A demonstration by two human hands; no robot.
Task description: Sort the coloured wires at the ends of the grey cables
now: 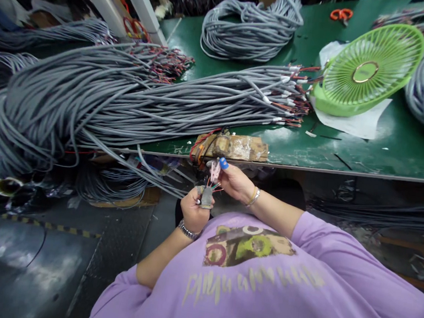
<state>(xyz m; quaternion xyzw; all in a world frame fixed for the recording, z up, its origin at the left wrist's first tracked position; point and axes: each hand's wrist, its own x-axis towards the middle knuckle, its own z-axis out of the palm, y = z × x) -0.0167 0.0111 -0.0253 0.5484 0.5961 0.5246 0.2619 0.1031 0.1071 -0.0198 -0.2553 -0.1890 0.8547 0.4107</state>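
Left hand point(194, 209) is curled tight into a fist around the end of a grey cable point(206, 196), holding it just below the table point(346, 156) edge, close in front of the purple shirt point(279, 283). From the cable's end a little fan of thin coloured wires point(213, 184) pokes up, and right there the right hand point(234, 181) is pinching at them, fingers closed on a small pale piece at the wire tips, with a blue cap point(224, 163) on one fingertip. The two hands sit just beside each other, nearly touching. There is a metal watch on the left wrist and a bangle on the right. Directly above the hands, on the table's near edge, sits a brown taped block point(235, 147) with red wire looping off its left side. Behind it a big bundle of grey cables point(128, 97) sprawls across the green top, stripped coloured ends pointing right toward a green fan point(368, 69) that lies on white paper. A second coil of grey cable point(249, 26) rests farther back, and orange scissors point(341, 14) lie near the far edge.
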